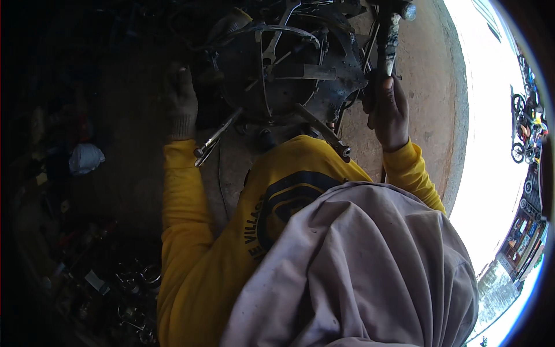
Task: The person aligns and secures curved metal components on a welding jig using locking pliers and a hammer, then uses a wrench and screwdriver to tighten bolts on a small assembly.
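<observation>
My right hand (391,115) is bare and closed around the wrapped handle of a hammer (391,43), its round metal face at the top. My left hand (184,104) wears a grey knitted glove and sits beside the left edge of a dark metal assembly. Its fingers look curled, but deep shadow hides what they hold, if anything. Between my hands is the black, rounded metal assembly (341,95) with curved rods. A wrench (281,34) lies across its far part, and a flat metal strip (306,72) crosses the middle.
Two metal bars (217,136) (326,136) stick out from the assembly toward me. A whitish bundle (87,158) lies at the left. Several metal parts (139,277) are scattered in shadow at lower left. Concrete floor (430,87) runs along the right, with motorcycles (523,127) beyond.
</observation>
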Tool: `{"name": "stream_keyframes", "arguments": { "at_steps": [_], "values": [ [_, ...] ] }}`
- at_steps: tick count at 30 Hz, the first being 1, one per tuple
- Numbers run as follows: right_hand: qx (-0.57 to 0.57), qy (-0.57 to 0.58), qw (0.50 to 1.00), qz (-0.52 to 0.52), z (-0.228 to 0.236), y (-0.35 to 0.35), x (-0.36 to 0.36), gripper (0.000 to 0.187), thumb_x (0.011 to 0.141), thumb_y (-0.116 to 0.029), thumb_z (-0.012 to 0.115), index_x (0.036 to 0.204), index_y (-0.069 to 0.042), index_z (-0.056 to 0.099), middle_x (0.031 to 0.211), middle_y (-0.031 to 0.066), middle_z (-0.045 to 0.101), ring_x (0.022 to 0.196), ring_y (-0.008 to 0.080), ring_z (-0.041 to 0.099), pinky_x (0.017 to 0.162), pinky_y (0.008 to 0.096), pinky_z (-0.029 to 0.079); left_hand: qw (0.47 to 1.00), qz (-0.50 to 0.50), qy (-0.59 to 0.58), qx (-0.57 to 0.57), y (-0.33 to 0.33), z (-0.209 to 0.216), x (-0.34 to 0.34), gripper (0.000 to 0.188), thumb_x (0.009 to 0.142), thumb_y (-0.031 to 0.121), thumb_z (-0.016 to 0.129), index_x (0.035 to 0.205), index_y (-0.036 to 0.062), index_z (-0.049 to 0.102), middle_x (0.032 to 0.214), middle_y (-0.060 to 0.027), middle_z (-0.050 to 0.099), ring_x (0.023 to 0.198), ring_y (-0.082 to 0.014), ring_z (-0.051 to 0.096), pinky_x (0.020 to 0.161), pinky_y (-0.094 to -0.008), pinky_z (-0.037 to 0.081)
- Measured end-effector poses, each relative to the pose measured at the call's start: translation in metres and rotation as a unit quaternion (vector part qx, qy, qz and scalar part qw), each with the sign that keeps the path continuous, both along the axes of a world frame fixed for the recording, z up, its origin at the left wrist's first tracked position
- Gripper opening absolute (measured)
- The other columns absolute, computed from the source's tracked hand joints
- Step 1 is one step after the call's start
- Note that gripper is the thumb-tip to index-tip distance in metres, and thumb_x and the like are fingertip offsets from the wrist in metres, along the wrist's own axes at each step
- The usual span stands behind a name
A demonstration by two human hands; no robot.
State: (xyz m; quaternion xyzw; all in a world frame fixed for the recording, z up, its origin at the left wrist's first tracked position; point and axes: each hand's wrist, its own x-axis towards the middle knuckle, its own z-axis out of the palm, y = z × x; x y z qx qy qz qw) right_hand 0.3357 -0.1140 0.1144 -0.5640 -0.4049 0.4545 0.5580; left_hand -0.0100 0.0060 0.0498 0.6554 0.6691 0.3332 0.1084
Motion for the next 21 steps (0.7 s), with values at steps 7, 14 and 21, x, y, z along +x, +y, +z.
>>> {"name": "stream_keyframes", "arguments": {
  "at_steps": [7, 14, 21],
  "values": [
    [0.343, -0.281, 0.886, 0.134, 0.073, 0.105, -0.069, 0.029, 0.091, -0.018, 0.053, 0.115, 0.000, 0.054, 0.101, 0.0173, 0.056, 0.095, 0.0304, 0.055, 0.077, 0.0383, 0.047, 0.896, -0.336, 0.179, 0.230, 0.025, 0.123, 0.031, 0.029, 0.095, 0.013, 0.053, 0.124, 0.0122, 0.055, 0.107, -0.0106, 0.060, 0.094, -0.0246, 0.065, 0.071, -0.0347, 0.055],
    [0.259, -0.432, 0.784, 0.362, 0.087, 0.111, -0.075, 0.040, 0.093, -0.022, 0.056, 0.127, -0.003, 0.046, 0.106, 0.0155, 0.059, 0.098, 0.0255, 0.058, 0.081, 0.0336, 0.048, 0.949, -0.265, -0.082, 0.152, 0.010, 0.127, -0.007, 0.026, 0.094, 0.010, 0.052, 0.120, 0.0084, 0.056, 0.104, -0.0094, 0.059, 0.084, -0.0200, 0.065, 0.063, -0.0299, 0.055],
    [0.118, -0.524, 0.833, 0.131, -0.057, 0.064, 0.012, 0.027, 0.083, -0.025, 0.066, 0.106, -0.012, 0.066, 0.100, 0.0103, 0.061, 0.093, 0.0308, 0.060, 0.082, 0.0409, 0.049, 0.971, -0.237, 0.008, -0.011, -0.036, 0.057, -0.065, 0.026, 0.089, 0.013, 0.059, 0.116, 0.0122, 0.059, 0.086, -0.0079, 0.058, 0.072, -0.0180, 0.062, 0.055, -0.0308, 0.051]
  ]
}}
